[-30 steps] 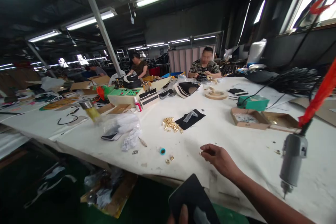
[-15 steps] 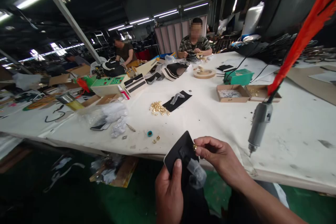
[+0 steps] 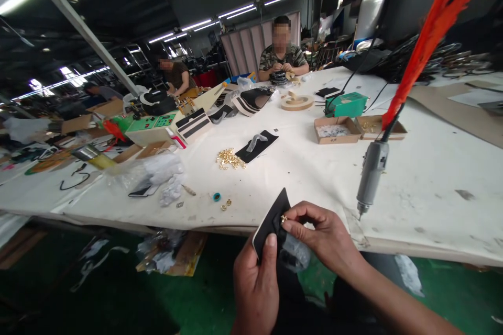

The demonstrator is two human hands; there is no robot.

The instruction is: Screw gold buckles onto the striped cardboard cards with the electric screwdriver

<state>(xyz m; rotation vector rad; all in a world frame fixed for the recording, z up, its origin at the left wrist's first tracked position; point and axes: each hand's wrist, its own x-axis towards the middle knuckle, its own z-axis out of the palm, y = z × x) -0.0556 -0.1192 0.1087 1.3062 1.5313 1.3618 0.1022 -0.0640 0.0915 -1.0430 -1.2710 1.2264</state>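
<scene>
My left hand (image 3: pixel 256 287) grips a flat black leather piece (image 3: pixel 271 222) from below, thumb pressed on its face, just in front of the table's near edge. My right hand (image 3: pixel 323 235) pinches a small gold fitting (image 3: pixel 283 218) against that piece. A bit of clear plastic wrap (image 3: pixel 295 252) hangs under the piece between my hands. On the table lie a pile of gold fittings (image 3: pixel 229 158), two loose gold fittings (image 3: pixel 226 204) and another black piece with plastic (image 3: pixel 257 146).
A grey power tool (image 3: pixel 370 176) hangs on a cord over the white table (image 3: pixel 432 193), right of my hands. Cardboard trays (image 3: pixel 337 130), a green box (image 3: pixel 346 104), a green control box (image 3: pixel 151 128) and crumpled plastic (image 3: pixel 157 175) stand farther off. Two people sit at the far end.
My right hand picked a gold fitting off the table and brought it back to the black piece, which my left hand raised into view. The view tilted down.
</scene>
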